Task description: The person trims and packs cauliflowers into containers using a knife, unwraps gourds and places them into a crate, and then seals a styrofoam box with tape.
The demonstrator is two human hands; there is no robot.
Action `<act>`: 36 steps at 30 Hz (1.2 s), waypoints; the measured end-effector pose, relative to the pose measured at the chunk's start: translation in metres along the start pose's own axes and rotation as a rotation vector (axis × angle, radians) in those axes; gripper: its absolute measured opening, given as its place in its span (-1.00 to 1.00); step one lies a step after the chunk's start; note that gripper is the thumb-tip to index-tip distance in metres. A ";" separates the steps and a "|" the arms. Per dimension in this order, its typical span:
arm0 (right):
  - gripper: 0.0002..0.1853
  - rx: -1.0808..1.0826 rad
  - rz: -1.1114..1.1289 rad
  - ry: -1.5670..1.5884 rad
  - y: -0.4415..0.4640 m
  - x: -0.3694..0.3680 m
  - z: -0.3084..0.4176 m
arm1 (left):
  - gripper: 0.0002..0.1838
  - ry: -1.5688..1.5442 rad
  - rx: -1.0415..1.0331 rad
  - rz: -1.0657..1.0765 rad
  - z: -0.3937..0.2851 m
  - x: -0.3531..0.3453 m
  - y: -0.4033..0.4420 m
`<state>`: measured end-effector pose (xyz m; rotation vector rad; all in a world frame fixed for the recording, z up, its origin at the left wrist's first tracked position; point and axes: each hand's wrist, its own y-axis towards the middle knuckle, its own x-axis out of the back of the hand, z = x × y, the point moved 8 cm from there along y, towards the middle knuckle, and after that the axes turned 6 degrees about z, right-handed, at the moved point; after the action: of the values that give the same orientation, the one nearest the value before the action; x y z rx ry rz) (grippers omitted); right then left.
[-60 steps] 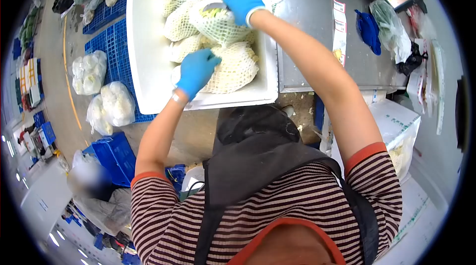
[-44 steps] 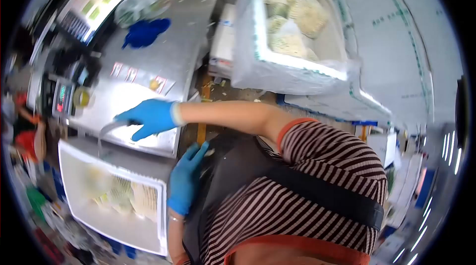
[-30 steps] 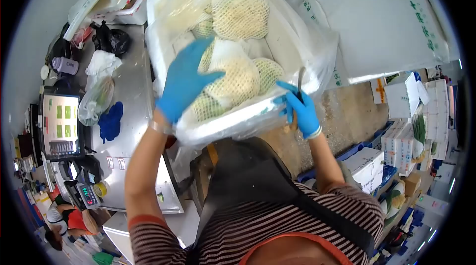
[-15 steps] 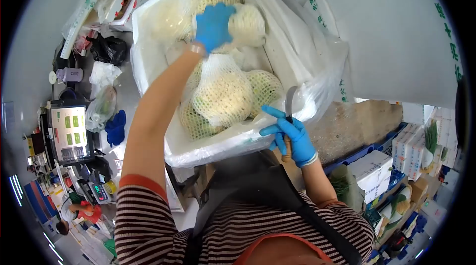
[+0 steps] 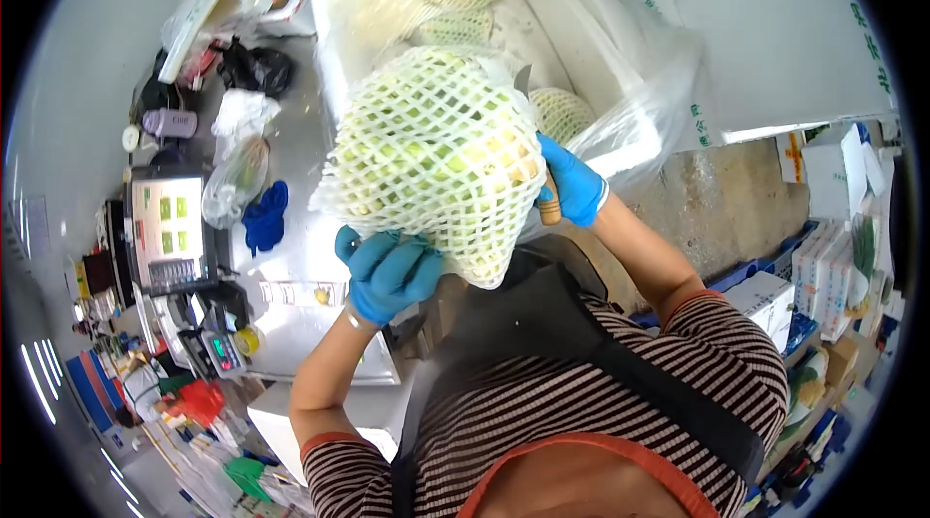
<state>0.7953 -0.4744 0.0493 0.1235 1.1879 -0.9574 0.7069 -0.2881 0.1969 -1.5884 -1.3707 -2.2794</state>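
Cluttered indoor workroom: a steel table (image 5: 310, 342) stands on the left, with a lit screen (image 5: 172, 227) and a crumpled blue glove (image 5: 264, 218) on it. Beyond its right edge sits a white foam box (image 5: 637, 154) lined with clear plastic. Held up over the left part of the box's near edge, hiding it, is a large pale green vegetable (image 5: 436, 155) in a white foam net. It looks about as wide as long, so no clear long axis shows; one gathered end of the net points toward the body.

The left hand (image 5: 390, 273), in a blue glove, curls its fingers against the near left edge of the net. The right hand (image 5: 573, 182), also gloved, is closed around a knife (image 5: 550, 212) with a wooden handle, close against the right side of the vegetable; how firmly it presses cannot be told. The knife's length runs away from the body, its blade (image 5: 524, 81) showing past the vegetable's far right edge. Another netted vegetable (image 5: 562, 115) lies inside the box, toward its near right corner.
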 end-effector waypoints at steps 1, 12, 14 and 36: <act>-0.63 -0.022 0.019 0.026 0.005 -0.011 -0.011 | -0.62 -0.143 0.047 0.095 0.001 0.025 -0.004; -0.52 -0.375 0.489 -0.797 0.002 -0.113 -0.202 | -0.08 -1.633 1.181 0.422 0.021 0.082 -0.173; -0.51 -0.377 0.383 -0.881 0.010 -0.116 -0.217 | -0.24 -1.520 1.207 0.342 0.017 0.101 -0.214; -0.75 0.189 0.927 -2.124 -0.050 -0.181 -0.223 | -0.45 -1.368 1.551 0.218 -0.030 0.063 -0.301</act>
<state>0.5899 -0.2810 0.1252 -0.1878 -0.9211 0.0105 0.5086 -0.0988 0.0537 -2.0118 -1.8981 0.5859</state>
